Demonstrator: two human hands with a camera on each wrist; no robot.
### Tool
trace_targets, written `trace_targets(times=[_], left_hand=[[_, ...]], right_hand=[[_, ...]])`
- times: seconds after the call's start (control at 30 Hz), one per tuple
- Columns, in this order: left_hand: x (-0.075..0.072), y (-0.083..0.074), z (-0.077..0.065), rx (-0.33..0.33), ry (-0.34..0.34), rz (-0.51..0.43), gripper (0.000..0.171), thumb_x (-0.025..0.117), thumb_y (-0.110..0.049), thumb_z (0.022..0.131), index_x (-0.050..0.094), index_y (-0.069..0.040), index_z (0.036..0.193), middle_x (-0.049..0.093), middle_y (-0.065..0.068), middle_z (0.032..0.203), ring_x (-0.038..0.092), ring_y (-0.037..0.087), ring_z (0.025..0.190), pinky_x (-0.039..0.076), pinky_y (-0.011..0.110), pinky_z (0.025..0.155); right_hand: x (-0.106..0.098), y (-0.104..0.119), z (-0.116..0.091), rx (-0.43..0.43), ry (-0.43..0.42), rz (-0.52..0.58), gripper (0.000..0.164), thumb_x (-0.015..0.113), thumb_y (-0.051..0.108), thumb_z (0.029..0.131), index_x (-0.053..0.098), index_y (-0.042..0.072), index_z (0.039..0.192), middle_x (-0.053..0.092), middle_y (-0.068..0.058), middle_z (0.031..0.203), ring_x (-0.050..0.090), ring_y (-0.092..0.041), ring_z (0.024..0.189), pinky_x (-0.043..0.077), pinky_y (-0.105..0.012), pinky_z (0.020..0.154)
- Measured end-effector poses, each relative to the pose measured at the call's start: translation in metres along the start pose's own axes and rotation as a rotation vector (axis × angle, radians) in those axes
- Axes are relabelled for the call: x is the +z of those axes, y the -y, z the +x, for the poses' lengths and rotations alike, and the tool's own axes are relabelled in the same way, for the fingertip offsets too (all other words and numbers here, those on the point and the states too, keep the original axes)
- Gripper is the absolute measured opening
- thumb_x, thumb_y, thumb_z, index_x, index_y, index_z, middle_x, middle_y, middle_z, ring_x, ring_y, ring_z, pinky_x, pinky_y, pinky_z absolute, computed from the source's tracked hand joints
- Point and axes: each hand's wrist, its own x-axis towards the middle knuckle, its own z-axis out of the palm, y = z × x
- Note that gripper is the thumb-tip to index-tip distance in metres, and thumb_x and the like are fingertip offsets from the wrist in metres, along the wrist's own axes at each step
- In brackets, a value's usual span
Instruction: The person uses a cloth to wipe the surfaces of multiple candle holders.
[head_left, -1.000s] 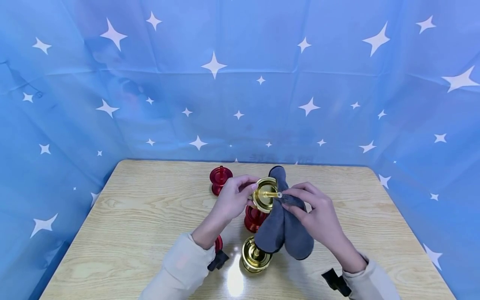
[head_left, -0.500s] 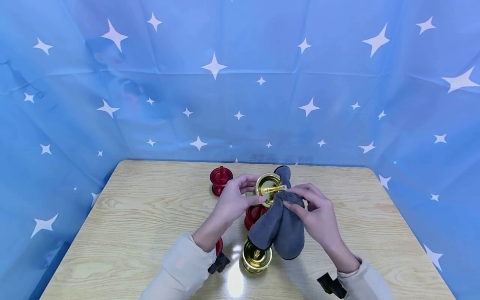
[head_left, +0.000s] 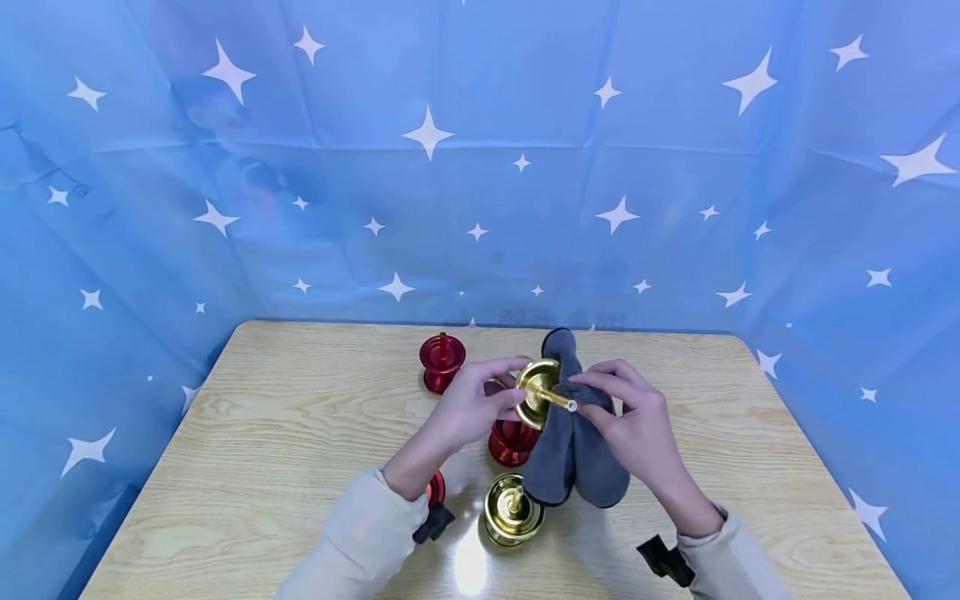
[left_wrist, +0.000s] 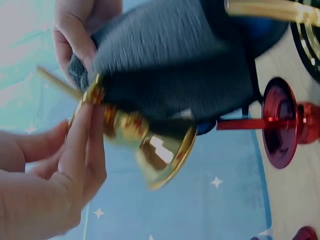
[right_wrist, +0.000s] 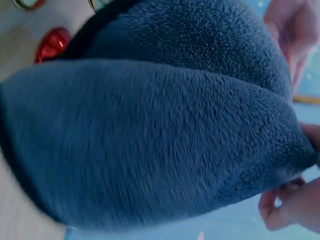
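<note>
A gold candle holder point(head_left: 529, 398) is lifted over the table, tilted, its central tube pointing right and toward me. My left hand point(head_left: 474, 406) grips it at the dish; its flared base point(left_wrist: 162, 152) shows in the left wrist view. Between thumb and fingers my right hand point(head_left: 632, 417) pinches a dark grey plush cloth point(head_left: 596, 462) with dark edging. The cloth hangs in folds beside the dish and hides part of it. Just below the held piece stands a red candle holder point(head_left: 512, 446), partly covered by it.
Nearer me a second gold candle holder point(head_left: 513, 515) stands upright on the wooden table point(head_left: 300, 417). Another red candle holder point(head_left: 442, 357) is at the back, and a red one point(head_left: 437, 488) is mostly hidden by the left sleeve. A starry blue curtain point(head_left: 480, 183) surrounds the table.
The tube of the gold candle holder has swung from pointing slightly up to pointing down and right. The cloth has shifted a little to the right. Both hands keep their holds.
</note>
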Motion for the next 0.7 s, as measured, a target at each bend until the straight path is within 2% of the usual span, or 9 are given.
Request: trace_targets(times=[0.1, 0.17, 0.27, 0.33, 0.4, 0.5, 0.67, 0.7], left_hand=[[-0.001, -0.002, 0.0, 0.024, 0.074, 0.136, 0.037, 0.056, 0.008, 0.085, 0.054, 0.005, 0.122, 0.056, 0.011, 0.079, 0.057, 0.017, 0.063, 0.053, 0.027, 0.059], [0.001, -0.004, 0.0, 0.016, 0.089, 0.2, 0.034, 0.057, 0.008, 0.085, 0.056, 0.006, 0.118, 0.055, 0.008, 0.077, 0.056, 0.016, 0.061, 0.051, 0.024, 0.055], [0.004, -0.008, -0.001, -0.012, 0.089, 0.241, 0.023, 0.058, 0.009, 0.084, 0.058, 0.009, 0.107, 0.054, 0.007, 0.077, 0.056, 0.016, 0.06, 0.05, 0.024, 0.054], [0.006, -0.01, -0.002, -0.023, 0.086, 0.253, 0.015, 0.057, 0.009, 0.084, 0.058, 0.009, 0.099, 0.054, 0.006, 0.077, 0.056, 0.013, 0.06, 0.051, 0.024, 0.054], [0.006, -0.009, -0.001, -0.029, 0.081, 0.235, 0.012, 0.057, 0.009, 0.084, 0.058, 0.008, 0.095, 0.054, 0.006, 0.077, 0.056, 0.013, 0.06, 0.052, 0.026, 0.055], [0.004, -0.006, 0.0, -0.03, 0.043, 0.189, 0.012, 0.058, 0.007, 0.084, 0.06, 0.008, 0.096, 0.056, 0.007, 0.077, 0.056, 0.014, 0.06, 0.052, 0.029, 0.056], [-0.003, 0.001, 0.004, -0.058, -0.041, 0.055, 0.016, 0.056, 0.005, 0.087, 0.061, 0.01, 0.101, 0.061, 0.013, 0.083, 0.057, 0.013, 0.062, 0.053, 0.035, 0.064], [-0.006, 0.002, 0.005, -0.071, -0.056, 0.01, 0.018, 0.055, 0.005, 0.087, 0.059, 0.011, 0.103, 0.061, 0.014, 0.086, 0.058, 0.014, 0.063, 0.053, 0.036, 0.067]], right_hand=[[-0.004, -0.002, 0.007, -0.138, 0.063, -0.022, 0.039, 0.072, -0.021, 0.06, 0.071, 0.005, 0.089, 0.06, -0.004, 0.093, 0.055, -0.015, 0.08, 0.042, -0.015, 0.066], [-0.006, -0.001, 0.012, -0.249, 0.112, -0.031, 0.039, 0.071, -0.021, 0.06, 0.071, 0.006, 0.089, 0.059, -0.005, 0.094, 0.056, -0.017, 0.08, 0.04, -0.02, 0.069], [-0.006, 0.001, 0.019, -0.382, 0.183, -0.05, 0.038, 0.069, -0.018, 0.06, 0.071, 0.008, 0.089, 0.058, -0.006, 0.095, 0.054, -0.019, 0.08, 0.033, -0.03, 0.068], [-0.006, 0.002, 0.021, -0.43, 0.22, -0.057, 0.038, 0.069, -0.017, 0.06, 0.07, 0.009, 0.088, 0.057, -0.007, 0.095, 0.053, -0.02, 0.08, 0.028, -0.033, 0.066], [-0.007, 0.003, 0.022, -0.445, 0.238, -0.059, 0.039, 0.07, -0.018, 0.06, 0.07, 0.009, 0.088, 0.056, -0.007, 0.096, 0.053, -0.02, 0.08, 0.027, -0.033, 0.065], [-0.008, 0.002, 0.022, -0.419, 0.231, -0.077, 0.04, 0.069, -0.02, 0.06, 0.07, 0.008, 0.089, 0.057, -0.006, 0.095, 0.055, -0.02, 0.08, 0.029, -0.033, 0.065], [-0.016, -0.006, 0.018, -0.302, 0.189, -0.027, 0.037, 0.073, -0.016, 0.061, 0.07, 0.006, 0.091, 0.06, -0.004, 0.093, 0.057, -0.017, 0.081, 0.043, -0.023, 0.069], [-0.018, -0.008, 0.017, -0.271, 0.172, 0.001, 0.037, 0.074, -0.016, 0.061, 0.07, 0.006, 0.091, 0.061, -0.004, 0.093, 0.057, -0.014, 0.08, 0.043, -0.019, 0.066]])
